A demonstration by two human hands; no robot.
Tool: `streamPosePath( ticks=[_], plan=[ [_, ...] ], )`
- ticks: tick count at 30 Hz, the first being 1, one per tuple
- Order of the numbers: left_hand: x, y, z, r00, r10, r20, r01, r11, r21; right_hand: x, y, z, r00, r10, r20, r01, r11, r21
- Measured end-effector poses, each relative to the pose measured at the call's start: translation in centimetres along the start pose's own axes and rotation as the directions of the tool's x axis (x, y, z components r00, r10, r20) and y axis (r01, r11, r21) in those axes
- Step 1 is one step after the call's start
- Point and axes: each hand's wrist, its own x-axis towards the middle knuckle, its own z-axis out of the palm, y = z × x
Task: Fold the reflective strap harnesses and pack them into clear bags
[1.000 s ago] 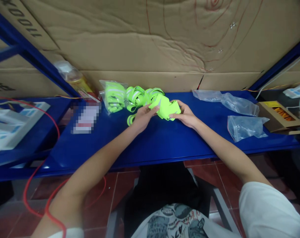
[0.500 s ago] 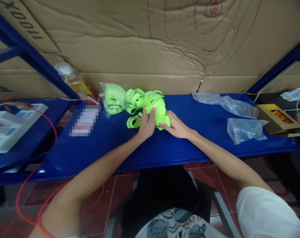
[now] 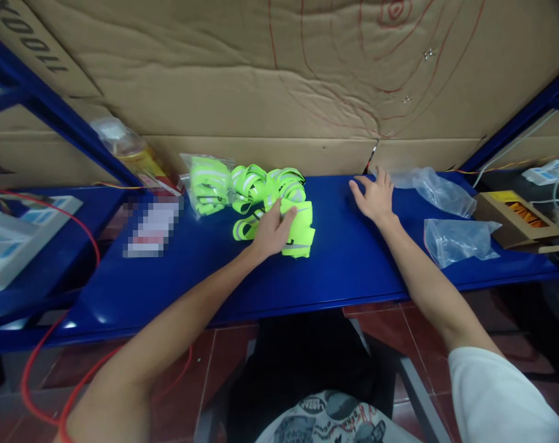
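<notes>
My left hand (image 3: 270, 232) grips a folded neon-green reflective band (image 3: 300, 229) that lies on the blue shelf (image 3: 334, 264). Just behind it sits a loose heap of the same green bands (image 3: 261, 184), and left of that a clear bag packed with bands (image 3: 208, 183). My right hand (image 3: 375, 197) is off to the right, fingers spread and flat over the shelf, holding nothing. Its fingertips are close to an empty clear plastic bag (image 3: 433, 191).
A second empty clear bag (image 3: 459, 240) lies at the right. A small open cardboard box (image 3: 514, 215) stands at the far right. Cardboard (image 3: 279, 80) backs the shelf. A wrapped yellow item (image 3: 131, 154) leans at the back left, and a red cable (image 3: 76, 258) loops down.
My right hand has let go of the folded band and moved right toward the empty clear bag. My left hand stays on the band, which now rests on the shelf.
</notes>
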Motion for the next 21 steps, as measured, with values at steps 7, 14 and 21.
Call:
streamPosePath(
  ticks=[7,14,21],
  plan=[
    [0.3,-0.8,-0.2,1.000,-0.001,0.007,0.001,1.000,0.019,0.9,0.7,-0.1,0.994,0.106,-0.033,-0.110,0.984,-0.142],
    [0.4,-0.9,-0.3,1.000,-0.003,0.022,0.003,1.000,0.000,0.5,0.5,-0.3,0.918,0.310,0.245,-0.260,0.941,-0.216],
    [0.2,-0.7,-0.3,0.996,0.041,0.075,-0.044,0.999,0.032,-2.3,-4.1,-1.4,0.947,-0.320,0.024,0.296,0.898,0.325]
  ],
)
